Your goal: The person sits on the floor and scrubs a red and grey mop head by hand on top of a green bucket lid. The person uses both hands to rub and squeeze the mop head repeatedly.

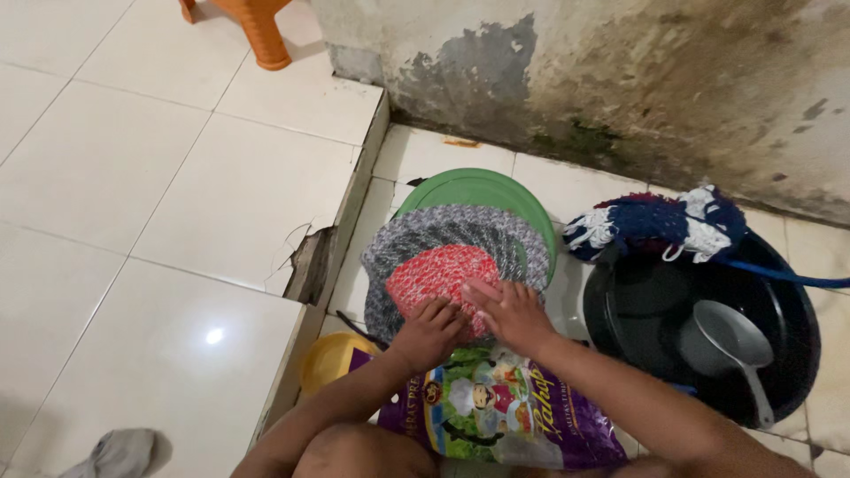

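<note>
So I'm squatting over a round crocheted mat (pixel 443 257), grey with a red middle, lying on a green basin (pixel 496 190) on the tiled floor. My left hand (pixel 431 335) is pressing flat on its near edge, fingers together. My right hand (pixel 512 312) is gripping something pink (pixel 481 290) against the red part. A purple printed bag (pixel 496 412) is sitting under my wrists, and a black tub (pixel 788 327) with a metal scoop (pixel 730 341) is off to the right.

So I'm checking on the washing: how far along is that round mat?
Done: nothing shows as finished. In hand: both the left hand and right hand press on the round knitted mat over the green basin. Left: the mop rests on the black basin.
</note>
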